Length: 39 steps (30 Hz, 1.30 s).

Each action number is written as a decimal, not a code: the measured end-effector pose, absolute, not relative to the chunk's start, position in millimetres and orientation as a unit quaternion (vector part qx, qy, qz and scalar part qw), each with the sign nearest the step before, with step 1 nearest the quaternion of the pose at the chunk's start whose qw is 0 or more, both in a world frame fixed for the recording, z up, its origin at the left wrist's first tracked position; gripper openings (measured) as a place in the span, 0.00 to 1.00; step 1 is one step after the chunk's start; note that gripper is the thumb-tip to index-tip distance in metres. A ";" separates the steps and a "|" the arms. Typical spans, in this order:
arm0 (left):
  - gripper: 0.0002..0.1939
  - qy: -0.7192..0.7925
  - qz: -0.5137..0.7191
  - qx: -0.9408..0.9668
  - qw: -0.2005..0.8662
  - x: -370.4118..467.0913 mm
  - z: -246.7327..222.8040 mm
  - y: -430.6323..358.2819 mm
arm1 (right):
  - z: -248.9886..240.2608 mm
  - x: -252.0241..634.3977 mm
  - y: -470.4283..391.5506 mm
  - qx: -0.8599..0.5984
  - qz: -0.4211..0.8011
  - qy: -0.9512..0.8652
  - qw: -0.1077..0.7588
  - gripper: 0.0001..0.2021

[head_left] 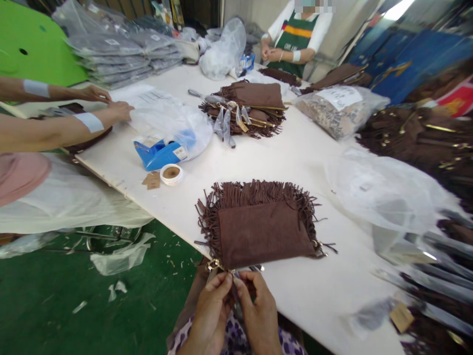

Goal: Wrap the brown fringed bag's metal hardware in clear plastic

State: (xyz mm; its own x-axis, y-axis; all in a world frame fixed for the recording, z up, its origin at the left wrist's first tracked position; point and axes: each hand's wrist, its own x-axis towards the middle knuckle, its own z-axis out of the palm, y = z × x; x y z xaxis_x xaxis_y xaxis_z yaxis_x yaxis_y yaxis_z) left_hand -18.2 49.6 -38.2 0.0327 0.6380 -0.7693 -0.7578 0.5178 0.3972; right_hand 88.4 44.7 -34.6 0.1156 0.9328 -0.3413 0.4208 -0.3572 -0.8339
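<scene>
A brown fringed clutch bag (pixel 264 231) lies flat in front of me at the table's near edge, its fringe fanned out away from me. Gold-coloured metal rings show at its lower left corner. Just below that corner, my left hand (pixel 212 308) and my right hand (pixel 256 308) meet with thumbs and fingers pinched together. Between them hangs a narrow grey plastic-wrapped strap (pixel 236 301), which both hands seem to grip near its top. My fingers partly hide its end, and how it joins the bag is unclear.
Stacked fringed bags (pixel 254 96) sit farther up the white table (pixel 258 158). A tape roll (pixel 171 174) and blue packet (pixel 160 154) lie left. Plastic bags (pixel 388 187) and more brown bags (pixel 424 133) crowd the right. One co-worker's hands (pixel 111 106) are left; another person (pixel 295 37) is opposite.
</scene>
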 end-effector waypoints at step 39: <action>0.17 0.643 0.478 0.150 0.579 -15.1 -34.2 44.9 | -40.6 101.8 49.5 -0.515 0.526 -0.559 0.381 0.14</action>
